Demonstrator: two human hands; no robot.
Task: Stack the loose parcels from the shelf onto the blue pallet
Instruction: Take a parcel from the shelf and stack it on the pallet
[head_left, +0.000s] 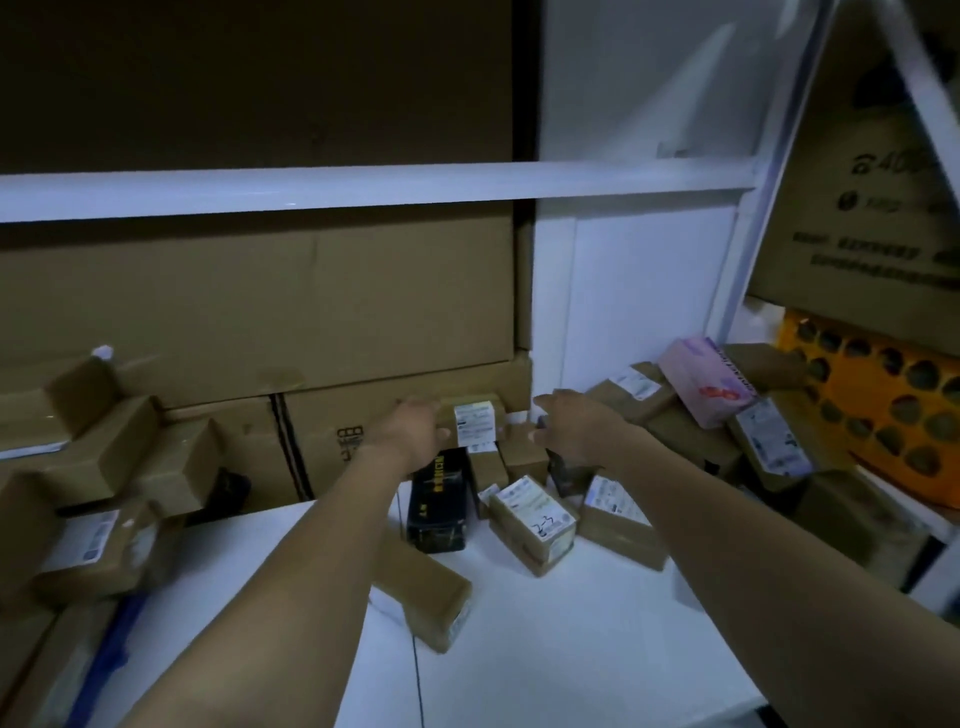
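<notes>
Loose parcels lie on the white shelf (545, 649). At the back stands a small brown parcel with a white label (474, 423). My left hand (415, 431) holds its left end, thumb on the front and fingers over the top. My right hand (569, 421) hovers just right of it with fingers straight, beside a small plain box (519, 436). Below lie a black box (436, 501), a labelled carton (532, 517) and a long brown parcel (426, 592). Whether the blue strip (104, 649) at lower left is the pallet, I cannot tell.
Large cardboard cartons (260, 301) fill the back under a white shelf rail (363, 184). More parcels pile at the left (98, 467) and at the right, with a pink box (706, 379). An orange crate (883, 395) sits far right under another carton.
</notes>
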